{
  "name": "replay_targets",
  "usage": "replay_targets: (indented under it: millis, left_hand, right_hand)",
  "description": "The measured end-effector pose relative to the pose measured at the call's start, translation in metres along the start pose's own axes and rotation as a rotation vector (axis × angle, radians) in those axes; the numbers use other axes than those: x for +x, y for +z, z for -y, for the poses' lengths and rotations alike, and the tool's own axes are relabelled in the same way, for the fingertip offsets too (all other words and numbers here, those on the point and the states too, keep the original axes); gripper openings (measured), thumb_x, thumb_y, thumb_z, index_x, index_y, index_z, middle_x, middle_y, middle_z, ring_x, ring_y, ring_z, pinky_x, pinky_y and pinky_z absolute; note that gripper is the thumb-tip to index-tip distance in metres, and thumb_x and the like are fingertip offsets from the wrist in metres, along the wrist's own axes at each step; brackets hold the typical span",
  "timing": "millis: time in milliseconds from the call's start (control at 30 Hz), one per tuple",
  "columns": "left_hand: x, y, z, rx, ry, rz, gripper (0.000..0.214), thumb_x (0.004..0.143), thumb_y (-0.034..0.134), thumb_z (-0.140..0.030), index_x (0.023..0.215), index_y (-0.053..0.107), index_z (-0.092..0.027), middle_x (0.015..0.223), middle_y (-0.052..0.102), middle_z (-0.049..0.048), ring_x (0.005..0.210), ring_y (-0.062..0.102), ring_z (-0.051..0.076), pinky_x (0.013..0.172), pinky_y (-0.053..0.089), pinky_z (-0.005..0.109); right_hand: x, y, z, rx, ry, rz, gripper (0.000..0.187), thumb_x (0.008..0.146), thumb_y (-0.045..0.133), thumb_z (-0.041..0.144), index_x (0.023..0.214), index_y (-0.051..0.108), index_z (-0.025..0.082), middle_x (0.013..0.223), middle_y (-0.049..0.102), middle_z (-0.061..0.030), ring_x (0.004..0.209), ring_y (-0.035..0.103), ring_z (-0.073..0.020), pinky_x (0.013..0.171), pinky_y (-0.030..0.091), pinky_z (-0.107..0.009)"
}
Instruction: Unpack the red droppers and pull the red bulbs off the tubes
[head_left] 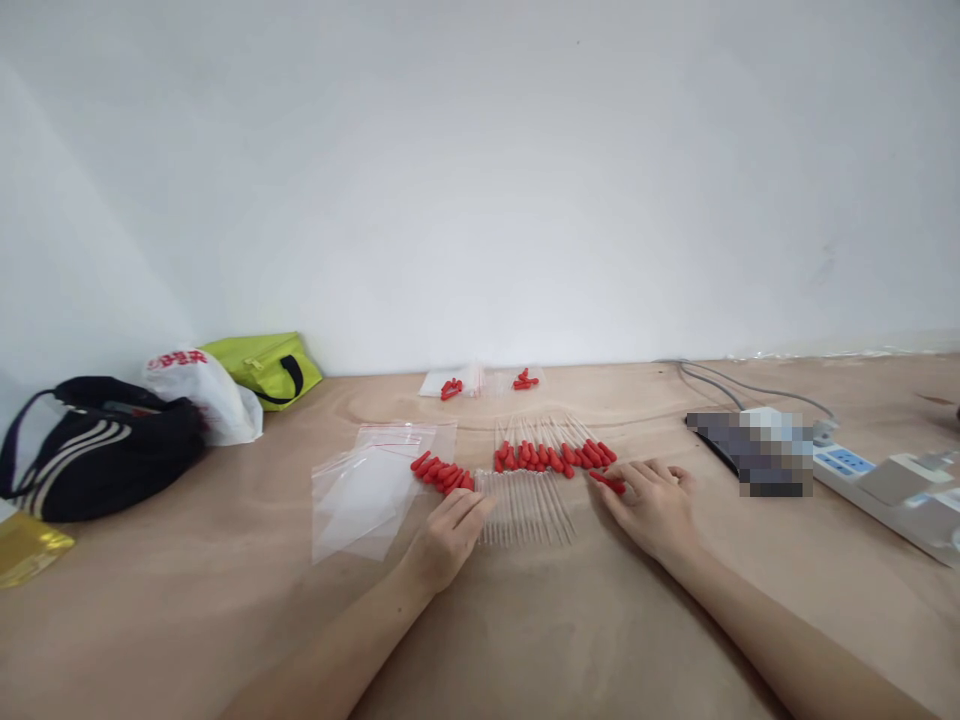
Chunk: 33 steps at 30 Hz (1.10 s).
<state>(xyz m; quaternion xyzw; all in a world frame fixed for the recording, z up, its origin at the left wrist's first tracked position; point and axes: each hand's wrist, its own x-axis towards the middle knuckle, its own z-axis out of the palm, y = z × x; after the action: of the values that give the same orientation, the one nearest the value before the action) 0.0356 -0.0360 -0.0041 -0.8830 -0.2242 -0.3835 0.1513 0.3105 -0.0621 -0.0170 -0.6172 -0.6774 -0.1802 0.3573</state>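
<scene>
My left hand [446, 535] is closed, its fingertips bunched at the left end of a row of clear glass dropper tubes [525, 505]. What it pinches, if anything, I cannot make out. Just beyond those fingers lies a group of loose red rubber bulbs [439, 472]. Between the thumb and index finger of my right hand [656, 505] is a red rubber bulb [609, 483]; whether a tube is fitted in it does not show. Behind the tubes, droppers with red bulbs [551, 457] lie side by side, their thin glass ends pointing to the wall.
Clear zip bags [367, 490] overlap at left. Two bags of red-bulbed droppers [451, 388] lie by the wall. A black bag [112, 450], white plastic bag [206, 395] and lime-green bag [262, 365] stand far left. At right are a pixelated dark object [757, 455] and a power strip [885, 495].
</scene>
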Motion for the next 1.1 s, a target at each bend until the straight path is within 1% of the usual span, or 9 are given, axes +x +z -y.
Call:
replay_targets:
  millis: [100,300,433,567,767,933,1100]
  left_hand:
    - [-0.001,0.0,0.0,-0.066,-0.002,0.038,0.022,0.084,0.038,-0.005,0.094,0.054,-0.014,0.084,0.058,0.006,0.076,0.053,0.014,0.072,0.049,0.027]
    - [-0.003,0.001,0.0,-0.145,-0.072,0.079,0.014,0.086,0.044,-0.016,0.092,0.057,-0.013,0.086,0.06,0.0071,0.078,0.056,0.014,0.072,0.049,0.027]
    - [-0.003,0.001,0.001,-0.162,-0.093,0.108,0.021,0.085,0.048,-0.028,0.095,0.057,-0.013,0.089,0.061,0.0084,0.08,0.057,0.016,0.072,0.05,0.03]
    - [-0.002,-0.002,0.002,-0.201,-0.104,0.152,0.031,0.08,0.053,-0.039,0.098,0.058,-0.014,0.091,0.061,0.0089,0.083,0.057,0.017,0.074,0.051,0.031]
    - [-0.002,-0.003,0.003,-0.235,-0.126,0.169,0.035,0.077,0.058,-0.039,0.103,0.057,-0.016,0.092,0.061,0.0087,0.083,0.057,0.017,0.074,0.051,0.032]
    - [-0.002,-0.007,0.003,-0.262,-0.134,0.176,0.038,0.076,0.058,-0.043,0.103,0.057,-0.017,0.092,0.06,0.0083,0.083,0.056,0.018,0.074,0.05,0.032]
    - [0.001,-0.017,0.004,-0.197,-0.128,0.19,0.034,0.076,0.058,-0.041,0.101,0.059,-0.017,0.09,0.061,0.0082,0.082,0.055,0.018,0.073,0.049,0.034]
  right_hand:
    - [0.0,0.003,-0.002,-0.037,0.012,-0.014,0.024,0.079,0.046,0.038,0.068,0.062,0.022,0.068,0.063,-0.0017,0.072,0.049,-0.0172,0.075,0.019,-0.035]
    - [0.0,0.006,-0.005,-0.061,0.046,0.037,0.029,0.077,0.047,0.046,0.068,0.062,0.023,0.069,0.061,-0.0014,0.072,0.047,-0.0176,0.076,0.019,-0.036]
    - [0.001,0.008,-0.002,-0.062,0.057,0.004,0.029,0.077,0.047,0.047,0.073,0.062,0.022,0.074,0.061,-0.0023,0.072,0.047,-0.0171,0.075,0.02,-0.035]
    - [0.004,0.015,-0.001,-0.068,0.075,-0.042,0.029,0.079,0.044,0.044,0.077,0.062,0.021,0.076,0.061,-0.004,0.074,0.048,-0.0181,0.074,0.02,-0.035]
    - [0.014,0.024,-0.007,-0.092,0.171,-0.111,0.033,0.078,0.044,0.048,0.081,0.065,0.023,0.078,0.061,-0.0046,0.073,0.046,-0.0182,0.071,0.019,-0.035]
    - [0.018,0.027,-0.009,-0.08,0.165,-0.093,0.034,0.077,0.045,0.05,0.078,0.067,0.024,0.077,0.06,-0.004,0.073,0.045,-0.0178,0.071,0.018,-0.035]
    - [0.018,0.029,-0.01,-0.056,0.136,-0.069,0.031,0.079,0.045,0.045,0.072,0.067,0.023,0.074,0.06,-0.0037,0.072,0.045,-0.0178,0.072,0.018,-0.036]
